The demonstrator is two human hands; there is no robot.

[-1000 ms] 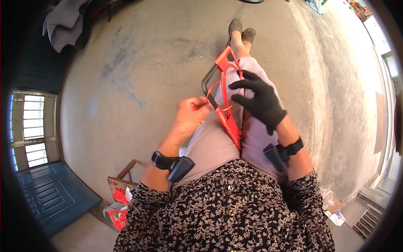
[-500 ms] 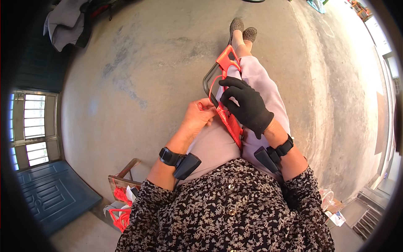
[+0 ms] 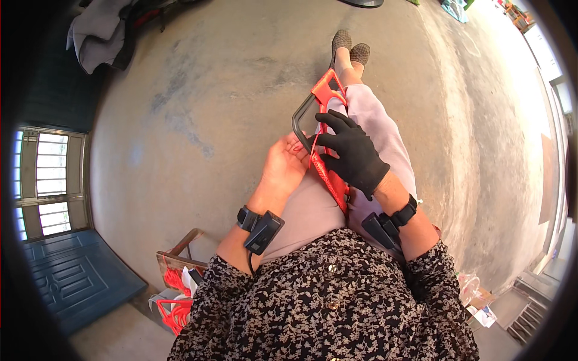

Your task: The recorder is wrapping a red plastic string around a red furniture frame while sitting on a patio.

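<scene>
Red-and-grey frame, laid along thighs, presumably for support; gloved right grip over it; bare left grip alongside; either's hold unclear.

The frame is showing bright red, its bent bar dark grey, the glove black, while the blouse is displaying beige leaf sprigs on black
</scene>
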